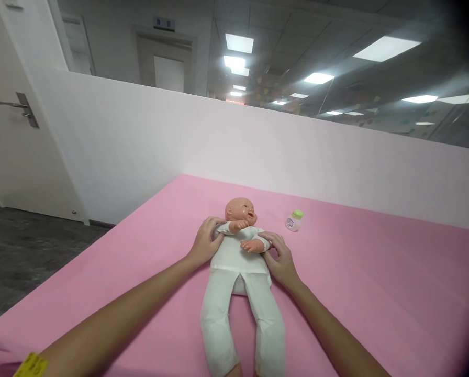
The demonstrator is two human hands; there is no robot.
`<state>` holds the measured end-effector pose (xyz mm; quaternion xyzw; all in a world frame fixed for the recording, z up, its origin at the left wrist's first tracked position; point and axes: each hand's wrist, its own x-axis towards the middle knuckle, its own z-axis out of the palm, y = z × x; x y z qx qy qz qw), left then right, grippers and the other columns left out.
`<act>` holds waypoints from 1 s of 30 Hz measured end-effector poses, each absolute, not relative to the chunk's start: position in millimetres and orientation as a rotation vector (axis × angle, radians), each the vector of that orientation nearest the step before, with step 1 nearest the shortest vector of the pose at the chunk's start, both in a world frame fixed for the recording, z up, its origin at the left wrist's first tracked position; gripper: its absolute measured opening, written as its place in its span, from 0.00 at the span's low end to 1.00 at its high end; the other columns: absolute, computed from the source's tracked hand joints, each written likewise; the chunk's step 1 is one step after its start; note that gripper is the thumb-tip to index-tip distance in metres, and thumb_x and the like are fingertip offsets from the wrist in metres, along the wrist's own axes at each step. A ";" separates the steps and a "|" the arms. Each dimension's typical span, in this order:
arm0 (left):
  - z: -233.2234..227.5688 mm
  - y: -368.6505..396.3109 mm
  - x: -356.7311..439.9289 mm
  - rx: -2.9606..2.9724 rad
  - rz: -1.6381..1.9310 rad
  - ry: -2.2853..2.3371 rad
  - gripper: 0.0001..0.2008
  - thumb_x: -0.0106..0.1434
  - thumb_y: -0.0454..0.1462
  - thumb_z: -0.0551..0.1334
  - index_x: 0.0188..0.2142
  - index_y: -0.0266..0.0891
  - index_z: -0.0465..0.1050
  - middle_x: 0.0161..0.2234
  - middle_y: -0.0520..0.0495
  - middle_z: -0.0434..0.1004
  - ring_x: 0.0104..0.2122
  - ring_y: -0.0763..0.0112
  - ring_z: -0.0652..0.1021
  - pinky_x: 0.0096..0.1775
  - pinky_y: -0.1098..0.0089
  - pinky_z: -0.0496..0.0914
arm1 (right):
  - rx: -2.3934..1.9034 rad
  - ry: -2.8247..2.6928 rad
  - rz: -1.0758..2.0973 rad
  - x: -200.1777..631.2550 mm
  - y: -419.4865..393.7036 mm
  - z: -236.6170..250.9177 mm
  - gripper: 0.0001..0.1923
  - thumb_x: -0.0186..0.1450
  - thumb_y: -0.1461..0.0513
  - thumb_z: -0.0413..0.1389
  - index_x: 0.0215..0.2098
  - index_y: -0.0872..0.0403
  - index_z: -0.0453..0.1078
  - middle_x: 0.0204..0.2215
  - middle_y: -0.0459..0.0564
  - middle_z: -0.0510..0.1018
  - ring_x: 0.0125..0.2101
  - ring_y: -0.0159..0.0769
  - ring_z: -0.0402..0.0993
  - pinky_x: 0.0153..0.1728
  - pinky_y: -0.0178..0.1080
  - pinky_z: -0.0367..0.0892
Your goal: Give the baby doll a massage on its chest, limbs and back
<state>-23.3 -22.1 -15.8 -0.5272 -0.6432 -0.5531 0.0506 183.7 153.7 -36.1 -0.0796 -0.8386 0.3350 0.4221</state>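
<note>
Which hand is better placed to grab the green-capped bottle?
Likely the right hand: it's nearer the bottle, same side of the doll. The left hand is across the doll.

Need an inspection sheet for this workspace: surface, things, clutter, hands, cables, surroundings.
Surface: pink cover, folds at near left corner.
Things: white-clothed doll, lying face up, head toward the white wall.
Clutter: small bottle with green cap, apart from doll; yellow tag by left forearm.
Hands: left hand and right hand touch the doll's opposite sleeves; firmness of grip unclear.
Cables: nothing seen.
Surroundings: door at left; lit ceiling lights.
</note>
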 end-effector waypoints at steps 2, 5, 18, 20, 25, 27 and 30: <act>-15.8 -22.0 -23.3 -1.608 -1.681 -1.955 0.17 0.62 0.28 0.57 0.48 0.44 0.73 0.47 0.46 0.75 0.50 0.59 0.75 0.54 0.58 0.70 | -0.197 -2.101 0.831 184.0 154.3 -36.8 0.21 0.65 0.66 0.55 0.55 0.45 0.74 0.53 0.52 0.78 0.54 0.50 0.71 0.53 0.54 0.69; -16.0 -21.4 -23.5 -1.610 -1.683 -1.944 0.17 0.62 0.27 0.57 0.48 0.43 0.73 0.47 0.46 0.75 0.51 0.59 0.75 0.54 0.58 0.69 | -0.195 -2.105 0.825 184.0 155.0 -38.0 0.20 0.65 0.66 0.55 0.54 0.45 0.74 0.53 0.52 0.78 0.55 0.50 0.71 0.53 0.53 0.69; -16.8 -20.7 -24.5 -1.613 -1.694 -1.948 0.19 0.59 0.26 0.57 0.48 0.43 0.73 0.48 0.46 0.74 0.50 0.59 0.74 0.53 0.59 0.70 | -0.185 -2.111 0.802 184.6 153.6 -38.3 0.22 0.65 0.67 0.54 0.56 0.46 0.73 0.53 0.53 0.77 0.55 0.49 0.70 0.53 0.53 0.69; -17.4 -20.5 -25.1 -1.610 -1.700 -1.951 0.20 0.58 0.26 0.57 0.48 0.43 0.73 0.47 0.46 0.74 0.50 0.59 0.75 0.52 0.59 0.70 | -0.178 -2.109 0.790 184.3 153.0 -37.6 0.24 0.63 0.68 0.53 0.55 0.46 0.73 0.53 0.53 0.77 0.55 0.50 0.70 0.53 0.53 0.69; -20.0 -20.5 -26.4 -1.539 -1.815 -1.993 0.21 0.56 0.27 0.59 0.49 0.43 0.73 0.47 0.46 0.75 0.50 0.60 0.75 0.51 0.61 0.70 | -0.180 -2.095 0.794 182.8 152.7 -37.0 0.25 0.61 0.69 0.53 0.54 0.47 0.74 0.53 0.53 0.77 0.55 0.49 0.70 0.54 0.53 0.68; -20.9 -19.9 -27.4 -1.473 -1.904 -2.030 0.20 0.58 0.29 0.60 0.50 0.43 0.72 0.49 0.46 0.76 0.51 0.60 0.75 0.51 0.62 0.69 | -0.205 -2.082 0.838 182.4 153.3 -37.8 0.23 0.62 0.68 0.54 0.53 0.47 0.74 0.53 0.53 0.77 0.55 0.49 0.70 0.54 0.52 0.68; -22.0 -17.7 -30.1 -1.357 -2.084 -2.078 0.16 0.62 0.35 0.63 0.51 0.42 0.72 0.52 0.44 0.77 0.52 0.59 0.76 0.51 0.62 0.69 | -0.283 -2.018 0.986 181.7 154.0 -38.9 0.19 0.65 0.64 0.56 0.54 0.48 0.73 0.53 0.54 0.77 0.55 0.49 0.72 0.52 0.50 0.70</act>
